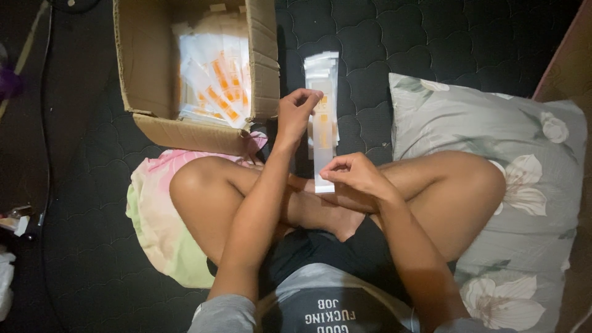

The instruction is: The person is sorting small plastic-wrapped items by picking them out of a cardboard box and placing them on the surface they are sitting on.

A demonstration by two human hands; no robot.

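Person sits cross-legged on a dark quilted mattress (370, 37). Both hands on one long narrow clear plastic sleeve (322, 145), flat, glossy, w/ orange print. Left hand (298, 112) pinches its upper part btwn thumb and fingers; right hand (354, 174) pinches the lower end, fingers curled. Sleeve runs lengthwise btwn the two grips, held above the shins. Just behind it, a stack of similar sleeves (322, 68) lies flat on the mattress. Worn corrugated cardboard box (148, 68) near the left hand, flaps open, holds more white/orange packets (216, 80). Soft floral pillow (524, 185) under the right knee, pastel cloth (154, 209) under the left.
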